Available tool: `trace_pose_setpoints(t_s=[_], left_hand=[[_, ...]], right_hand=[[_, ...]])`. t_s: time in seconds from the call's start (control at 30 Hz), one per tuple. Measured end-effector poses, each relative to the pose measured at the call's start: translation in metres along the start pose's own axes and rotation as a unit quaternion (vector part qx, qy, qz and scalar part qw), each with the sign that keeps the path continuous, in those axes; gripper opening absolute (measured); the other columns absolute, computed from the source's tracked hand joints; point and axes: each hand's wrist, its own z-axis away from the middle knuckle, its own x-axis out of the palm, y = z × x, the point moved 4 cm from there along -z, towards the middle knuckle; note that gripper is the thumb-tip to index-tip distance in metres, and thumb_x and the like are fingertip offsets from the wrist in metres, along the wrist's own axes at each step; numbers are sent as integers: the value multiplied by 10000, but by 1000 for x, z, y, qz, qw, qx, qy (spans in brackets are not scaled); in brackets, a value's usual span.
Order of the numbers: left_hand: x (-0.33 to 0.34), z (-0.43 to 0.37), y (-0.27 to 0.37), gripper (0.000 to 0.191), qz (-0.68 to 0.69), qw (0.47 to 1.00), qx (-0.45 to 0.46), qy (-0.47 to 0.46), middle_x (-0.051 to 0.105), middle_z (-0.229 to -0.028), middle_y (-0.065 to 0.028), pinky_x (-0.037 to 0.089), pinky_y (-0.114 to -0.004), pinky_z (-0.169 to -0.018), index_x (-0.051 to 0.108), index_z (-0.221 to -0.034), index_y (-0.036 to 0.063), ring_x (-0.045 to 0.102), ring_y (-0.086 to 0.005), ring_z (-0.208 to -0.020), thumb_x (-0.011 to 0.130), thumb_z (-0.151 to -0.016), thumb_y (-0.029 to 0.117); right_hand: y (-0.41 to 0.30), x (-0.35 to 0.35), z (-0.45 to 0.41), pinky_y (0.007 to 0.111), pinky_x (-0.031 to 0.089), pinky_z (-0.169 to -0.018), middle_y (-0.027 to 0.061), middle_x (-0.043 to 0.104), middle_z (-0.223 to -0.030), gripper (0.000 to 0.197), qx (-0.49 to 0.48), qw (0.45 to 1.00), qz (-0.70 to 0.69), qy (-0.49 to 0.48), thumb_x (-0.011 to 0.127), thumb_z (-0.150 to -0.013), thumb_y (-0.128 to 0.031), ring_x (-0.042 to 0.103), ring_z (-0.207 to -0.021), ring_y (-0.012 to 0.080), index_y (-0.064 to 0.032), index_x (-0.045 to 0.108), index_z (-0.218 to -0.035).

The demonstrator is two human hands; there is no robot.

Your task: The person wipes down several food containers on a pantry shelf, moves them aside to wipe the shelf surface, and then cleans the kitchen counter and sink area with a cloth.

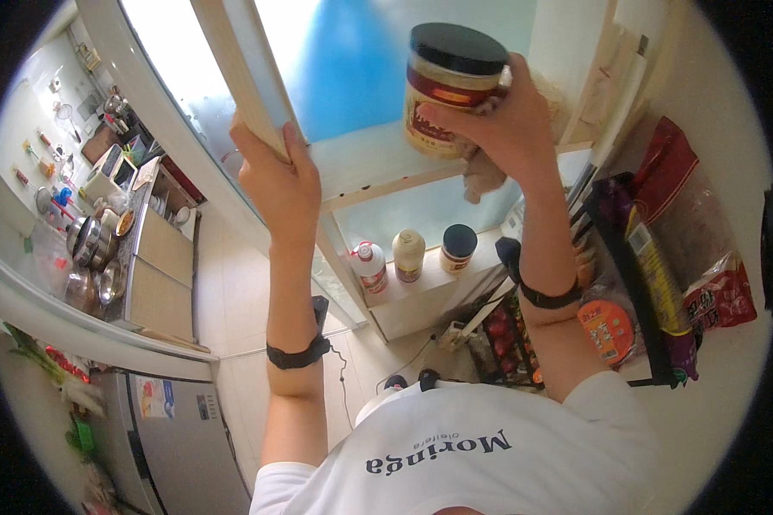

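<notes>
My right hand grips a large labelled jar with a black lid, and a crumpled brownish cloth is held against it under the palm. The jar is close to the camera, before a pale shelf unit. Up at the left, my left hand is wrapped around the pale edge of an upright panel or door. On the shelf below stand a white bottle with a red-and-white label, a cream bottle and a smaller jar with a black lid.
At the right, a black rack holds packaged food, with a red packet beside it. A grey refrigerator stands at lower left, a kitchen counter with pots beyond it. A cable lies on the floor.
</notes>
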Motion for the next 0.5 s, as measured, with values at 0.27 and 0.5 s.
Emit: trace_pose_setpoints(t_s=[0.27, 0.5], left_hand=[[1, 0, 5, 440, 15, 999, 39, 9, 599, -720, -171, 471, -349, -535, 323, -1281, 35, 624, -296, -593, 504, -880, 34], [-2, 3, -6, 445, 24, 1000, 17, 10, 601, -746, -172, 475, -342, -552, 329, -1290, 28, 624, -281, -608, 503, -880, 29]], right_hand=[[12, 19, 1, 397, 526, -778, 214, 632, -999, 908, 63, 982, 180, -8, 784, -580, -577, 642, -926, 344, -3, 411, -1178], [-15, -19, 100, 359, 501, -797, 176, 638, -1021, 669, 18, 995, 92, -16, 827, -621, -354, 627, -962, 302, -17, 522, -1112]])
